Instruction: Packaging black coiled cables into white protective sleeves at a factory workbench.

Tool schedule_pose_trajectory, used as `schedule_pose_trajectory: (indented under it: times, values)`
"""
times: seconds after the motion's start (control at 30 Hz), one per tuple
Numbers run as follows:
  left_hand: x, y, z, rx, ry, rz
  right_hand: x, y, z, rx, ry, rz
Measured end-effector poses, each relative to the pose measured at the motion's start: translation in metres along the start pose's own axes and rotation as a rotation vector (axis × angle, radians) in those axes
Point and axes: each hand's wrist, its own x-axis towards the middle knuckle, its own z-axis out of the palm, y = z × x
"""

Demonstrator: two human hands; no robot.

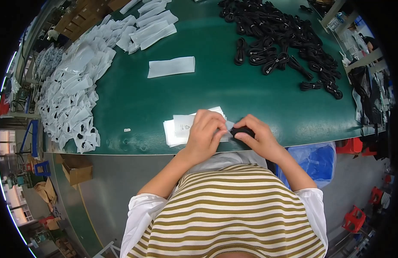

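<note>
My right hand [258, 136] is closed around a bundled black cable [242, 131] near the table's front edge. Beside it, my left hand [204, 132] pinches the mouth of a translucent plastic bag [186, 125], whose printed face lies over a small stack of white bags [169, 134]. One end of the cable meets the bag's opening between my two hands; how far it is inside is hidden by my fingers.
Coiled black cables [276, 43] are heaped at the back right. Filled bags [74, 81] pile up along the left, with more white bags [153, 26] behind. A single flat bag [171, 67] lies mid-table. A blue bin [313, 163] stands below the front edge at right.
</note>
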Motion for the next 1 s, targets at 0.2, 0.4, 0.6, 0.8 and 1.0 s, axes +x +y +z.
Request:
schedule_pose_trajectory:
  times: [0.2, 0.4, 0.6, 0.8, 1.0]
  values:
    - [0.012, -0.003, -0.019, -0.076, 0.118, -0.152, 0.022, -0.016, 0.014, -0.089, 0.166, -0.404]
    - [0.038, -0.027, -0.075, -0.624, 0.509, -0.402, 0.087, 0.007, -0.017, -0.38, 0.501, -0.331]
    - [0.076, -0.058, -0.087, 0.014, 0.496, -0.178, 0.155, 0.052, -0.041, -0.939, 0.512, -0.281]
    - [0.026, -0.039, -0.034, 0.243, 0.122, 0.0, 0.144, 0.081, -0.056, -0.958, 0.55, -0.224]
    - [-0.01, -0.015, 0.006, 0.183, -0.142, -0.016, 0.076, 0.034, -0.041, -0.183, 0.364, 0.022]
